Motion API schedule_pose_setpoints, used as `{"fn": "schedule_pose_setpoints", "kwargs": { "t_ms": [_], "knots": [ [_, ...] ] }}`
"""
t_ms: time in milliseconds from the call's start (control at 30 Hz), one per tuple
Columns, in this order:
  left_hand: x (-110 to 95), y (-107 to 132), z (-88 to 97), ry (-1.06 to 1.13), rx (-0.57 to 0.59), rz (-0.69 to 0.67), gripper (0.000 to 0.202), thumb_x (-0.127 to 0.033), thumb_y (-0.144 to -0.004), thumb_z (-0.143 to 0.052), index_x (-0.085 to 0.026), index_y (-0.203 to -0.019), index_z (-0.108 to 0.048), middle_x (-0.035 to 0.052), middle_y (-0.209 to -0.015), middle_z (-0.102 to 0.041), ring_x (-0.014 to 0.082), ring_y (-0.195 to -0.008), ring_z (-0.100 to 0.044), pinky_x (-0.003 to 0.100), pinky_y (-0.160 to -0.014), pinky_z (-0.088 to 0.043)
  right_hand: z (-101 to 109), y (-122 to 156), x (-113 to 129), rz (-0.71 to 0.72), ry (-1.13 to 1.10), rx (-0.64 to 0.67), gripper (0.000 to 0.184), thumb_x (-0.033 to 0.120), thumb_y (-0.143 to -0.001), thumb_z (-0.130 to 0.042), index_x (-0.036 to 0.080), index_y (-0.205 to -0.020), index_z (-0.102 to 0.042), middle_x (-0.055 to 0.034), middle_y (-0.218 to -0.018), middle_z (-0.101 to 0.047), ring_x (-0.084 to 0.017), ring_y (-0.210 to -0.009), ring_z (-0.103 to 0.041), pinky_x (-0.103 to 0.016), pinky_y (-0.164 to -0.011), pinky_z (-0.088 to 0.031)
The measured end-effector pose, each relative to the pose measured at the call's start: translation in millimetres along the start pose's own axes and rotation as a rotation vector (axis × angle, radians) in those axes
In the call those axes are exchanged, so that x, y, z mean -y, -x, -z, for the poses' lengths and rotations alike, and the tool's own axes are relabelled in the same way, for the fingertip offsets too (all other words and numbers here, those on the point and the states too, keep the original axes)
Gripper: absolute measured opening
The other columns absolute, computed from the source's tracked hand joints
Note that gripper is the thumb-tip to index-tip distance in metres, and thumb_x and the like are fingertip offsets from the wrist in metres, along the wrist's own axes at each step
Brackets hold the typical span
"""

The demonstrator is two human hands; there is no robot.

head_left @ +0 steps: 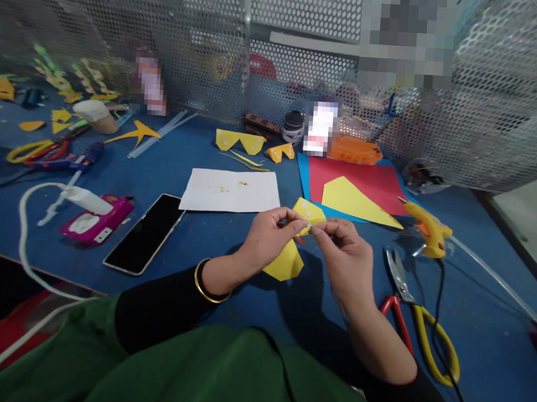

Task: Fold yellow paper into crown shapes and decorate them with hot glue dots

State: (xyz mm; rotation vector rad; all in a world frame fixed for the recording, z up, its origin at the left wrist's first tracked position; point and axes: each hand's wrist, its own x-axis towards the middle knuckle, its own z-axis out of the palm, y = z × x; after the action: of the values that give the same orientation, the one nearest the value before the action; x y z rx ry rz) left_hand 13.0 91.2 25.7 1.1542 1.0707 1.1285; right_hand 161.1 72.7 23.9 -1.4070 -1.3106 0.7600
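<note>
A yellow paper cutout with angular ends and a few white spots is held above the blue table in front of me. My left hand is closed on it, thumb and forefinger pinching its middle. My right hand is also closed, its thumb and fingertips meeting the cutout's edge. A small white bit shows where the fingertips of both hands come together. Parts of the cutout are hidden behind my fingers. Just beyond lies a white sheet of paper with small marks or specks on it.
Two spotted mask-shaped cutouts, one yellow and one orange, stand farther back. Coloured sheets lie behind my hands. On the right are a yellow glue gun and scissors; on the left, a phone and purple power strip.
</note>
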Motion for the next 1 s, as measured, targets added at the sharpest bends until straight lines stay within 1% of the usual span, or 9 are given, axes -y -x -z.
{"fn": "schedule_pose_setpoints", "kwargs": {
  "t_ms": [67,167,333,433,533,600,700,800,1000],
  "knots": [
    [1.2,-0.2,-0.1,0.013,-0.003,0.006,0.014,-0.028,-0.083,-0.07,-0.016,-0.078,-0.064,-0.0014,-0.074,-0.067,0.0104,-0.061,-0.068,0.022,-0.063,-0.051,-0.2,-0.5,-2.4,0.01,-0.025,-0.022,0.013,0.036,-0.079,-0.072,0.024,-0.077,-0.075,-0.0042,-0.091,-0.066,-0.02,-0.095,-0.059,-0.034,-0.082,-0.046],
    [5.4,-1.2,-1.0,0.052,-0.033,0.013,0.012,-0.019,-0.079,-0.07,-0.017,-0.082,-0.059,-0.0035,-0.075,-0.064,0.0102,-0.059,-0.068,0.022,-0.061,-0.053,-1.5,-1.4,-6.9,0.004,-0.08,-0.053,0.012,0.036,-0.08,-0.073,0.024,-0.078,-0.075,-0.0035,-0.093,-0.067,-0.019,-0.094,-0.06,-0.034,-0.084,-0.046],
    [8.4,-2.6,-2.8,0.155,-0.132,0.051,0.029,-0.011,-0.074,-0.069,-0.02,-0.09,-0.047,-0.0062,-0.077,-0.058,0.0123,-0.062,-0.068,0.029,-0.06,-0.06,-3.7,-0.7,-10.5,-0.034,-0.133,-0.06,0.012,0.035,-0.079,-0.075,0.023,-0.077,-0.074,-0.0018,-0.09,-0.066,-0.018,-0.09,-0.06,-0.033,-0.084,-0.046],
    [4.4,-2.2,-3.0,0.189,-0.149,0.08,0.036,-0.009,-0.074,-0.069,-0.02,-0.1,-0.047,-0.0016,-0.086,-0.066,0.0132,-0.065,-0.07,0.028,-0.061,-0.06,-3.6,0.0,-10.3,-0.051,-0.135,-0.052,0.014,0.037,-0.08,-0.074,0.022,-0.078,-0.074,-0.0019,-0.091,-0.066,-0.017,-0.088,-0.06,-0.033,-0.085,-0.047],
    [0.8,-1.4,-3.3,0.207,-0.115,0.107,0.04,-0.008,-0.075,-0.068,-0.017,-0.11,-0.051,0.0042,-0.094,-0.071,0.0133,-0.069,-0.069,0.027,-0.062,-0.06,-3.1,-0.1,-9.8,-0.07,-0.139,-0.038,0.015,0.037,-0.079,-0.075,0.022,-0.079,-0.073,-0.0019,-0.09,-0.067,-0.017,-0.087,-0.06,-0.034,-0.084,-0.047],
    [0.1,-1.0,-3.5,0.197,-0.091,0.118,0.035,-0.009,-0.076,-0.067,-0.015,-0.108,-0.056,0.0051,-0.093,-0.072,0.0125,-0.068,-0.068,0.025,-0.061,-0.059,-2.8,-0.7,-10.0,-0.073,-0.133,-0.032,0.015,0.037,-0.079,-0.074,0.022,-0.08,-0.073,-0.0018,-0.089,-0.067,-0.017,-0.086,-0.06,-0.034,-0.084,-0.047],
    [0.2,-0.6,-3.1,0.158,-0.091,0.115,0.024,-0.011,-0.076,-0.068,-0.015,-0.098,-0.059,0.003,-0.088,-0.072,0.0096,-0.06,-0.066,0.022,-0.056,-0.056,-2.5,-1.6,-11.4,-0.067,-0.126,-0.022,0.015,0.037,-0.08,-0.074,0.022,-0.08,-0.073,-0.0015,-0.089,-0.067,-0.017,-0.085,-0.06,-0.034,-0.083,-0.047],
    [-1.4,0.2,-2.1,0.105,-0.091,0.127,0.017,-0.013,-0.077,-0.068,-0.016,-0.091,-0.059,0.0001,-0.08,-0.071,0.0077,-0.051,-0.063,0.02,-0.051,-0.05,-1.9,-2.1,-13.2,-0.053,-0.114,-0.014,0.016,0.038,-0.08,-0.074,0.022,-0.081,-0.073,-0.0015,-0.088,-0.067,-0.017,-0.085,-0.061,-0.034,-0.083,-0.047],
    [-7.0,2.9,-2.8,0.081,-0.053,0.166,0.013,-0.015,-0.079,-0.067,-0.017,-0.084,-0.055,-0.0034,-0.071,-0.067,0.0072,-0.048,-0.061,0.018,-0.049,-0.045,0.0,-2.1,-13.4,-0.002,-0.05,-0.029,0.015,0.036,-0.08,-0.073,0.021,-0.08,-0.074,-0.0012,-0.088,-0.067,-0.017,-0.085,-0.061,-0.035,-0.081,-0.047]
  ]
}}
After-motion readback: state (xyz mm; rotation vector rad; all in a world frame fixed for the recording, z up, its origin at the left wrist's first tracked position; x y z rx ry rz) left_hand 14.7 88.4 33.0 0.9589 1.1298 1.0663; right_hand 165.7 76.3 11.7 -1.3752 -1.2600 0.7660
